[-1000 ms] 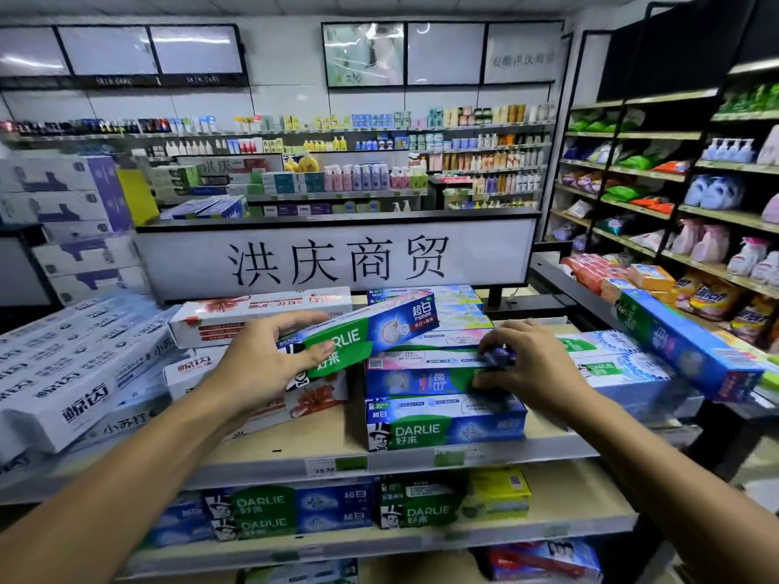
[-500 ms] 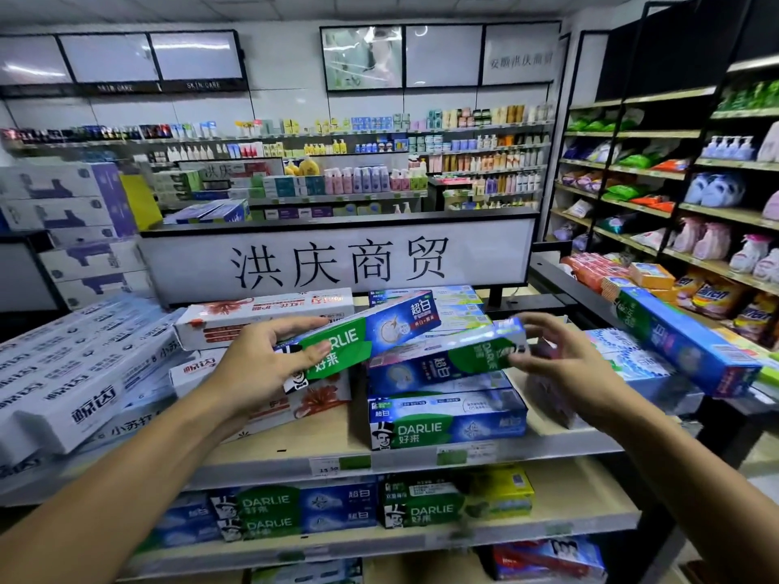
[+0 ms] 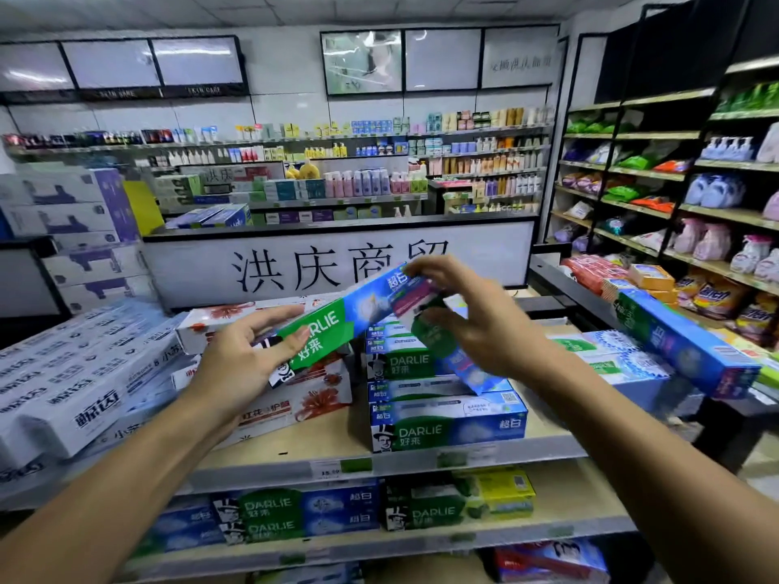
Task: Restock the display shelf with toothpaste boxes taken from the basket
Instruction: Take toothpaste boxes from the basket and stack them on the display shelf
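Left grip (image 3: 236, 368) clamps the near end of a Darlie box (image 3: 337, 326), long axis slanting up and away rightward, its far end by the right grip (image 3: 476, 326). Right grip pinches a second box (image 3: 468, 373), blurred, tilted down-right. The stack (image 3: 447, 427) on the shelf (image 3: 421, 461) sits straight below the right grip, so that one looks nearer for placing.

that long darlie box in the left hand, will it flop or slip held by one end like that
Probably stiff: the Darlie box looks straight though the left hand grips only its lower end. Likely light for its size, as thumb and fingers alone hold it tilted. Its glossy printed faces could be a bit slippery; flat sides mean it shouldn't roll.
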`<action>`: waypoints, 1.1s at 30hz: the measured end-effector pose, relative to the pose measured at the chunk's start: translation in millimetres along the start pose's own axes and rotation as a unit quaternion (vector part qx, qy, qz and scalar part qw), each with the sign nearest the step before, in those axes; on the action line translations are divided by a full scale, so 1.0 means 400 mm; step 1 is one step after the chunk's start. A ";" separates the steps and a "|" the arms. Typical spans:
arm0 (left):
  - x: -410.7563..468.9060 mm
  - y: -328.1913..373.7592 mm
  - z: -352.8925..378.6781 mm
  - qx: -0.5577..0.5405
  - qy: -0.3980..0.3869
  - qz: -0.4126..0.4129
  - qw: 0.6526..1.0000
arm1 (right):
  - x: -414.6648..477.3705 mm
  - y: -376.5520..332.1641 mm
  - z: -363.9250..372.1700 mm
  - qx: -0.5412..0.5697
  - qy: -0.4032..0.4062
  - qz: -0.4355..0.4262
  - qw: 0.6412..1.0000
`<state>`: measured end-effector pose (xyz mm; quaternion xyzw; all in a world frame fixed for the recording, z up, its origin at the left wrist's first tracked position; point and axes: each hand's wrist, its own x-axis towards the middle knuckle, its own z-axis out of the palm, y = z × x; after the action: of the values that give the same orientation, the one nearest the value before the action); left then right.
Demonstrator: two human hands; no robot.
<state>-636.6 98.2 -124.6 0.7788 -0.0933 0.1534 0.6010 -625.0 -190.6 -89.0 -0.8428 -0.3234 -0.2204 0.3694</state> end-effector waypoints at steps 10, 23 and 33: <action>-0.038 -0.004 -0.071 0.058 0.115 0.036 0.991 | -0.053 0.091 0.173 -0.155 -0.135 -0.018 0.979; -0.049 -0.002 -0.034 0.007 0.063 0.059 0.996 | -0.097 0.213 -0.044 -0.266 -0.183 0.111 0.940; -0.059 -0.020 -0.047 0.005 0.047 0.047 0.998 | -0.217 0.218 0.028 -0.188 -0.021 -0.027 0.982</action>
<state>-658.4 117.3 -135.8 0.7689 -0.1005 0.2178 0.5927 -622.0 -260.3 -190.8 -0.8925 -0.3070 -0.2692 0.1916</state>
